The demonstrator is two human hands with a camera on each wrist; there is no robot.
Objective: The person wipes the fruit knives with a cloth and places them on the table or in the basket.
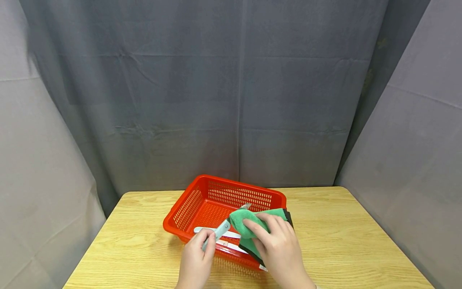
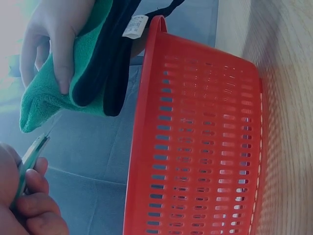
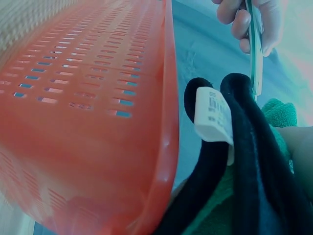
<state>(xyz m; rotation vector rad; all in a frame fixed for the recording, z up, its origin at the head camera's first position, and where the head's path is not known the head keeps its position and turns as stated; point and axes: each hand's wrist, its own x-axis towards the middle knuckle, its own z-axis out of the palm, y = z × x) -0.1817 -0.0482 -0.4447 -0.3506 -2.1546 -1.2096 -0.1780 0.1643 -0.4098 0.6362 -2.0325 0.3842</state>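
Note:
My left hand (image 1: 197, 257) grips the pale blue handle of a knife (image 1: 222, 228), its blade slanting up to the right over the basket. My right hand (image 1: 279, 249) holds a green cloth (image 1: 249, 222) with dark edging folded about the middle of the blade. The blade's tip shows past the cloth; the part beneath is hidden. In the left wrist view, the cloth (image 2: 46, 105) bunches under the right hand's fingers, just beyond the knife (image 2: 32, 159). A white label (image 3: 213, 115) hangs from the dark edging in the right wrist view.
A red plastic basket (image 1: 173, 225) with slotted walls stands on the wooden table (image 1: 126, 237), under both hands. Inside lie a white-handled utensil (image 1: 199, 229) and another white piece (image 1: 234, 247), partly covered by hand and cloth. Grey curtains (image 1: 180, 100) enclose the back and sides.

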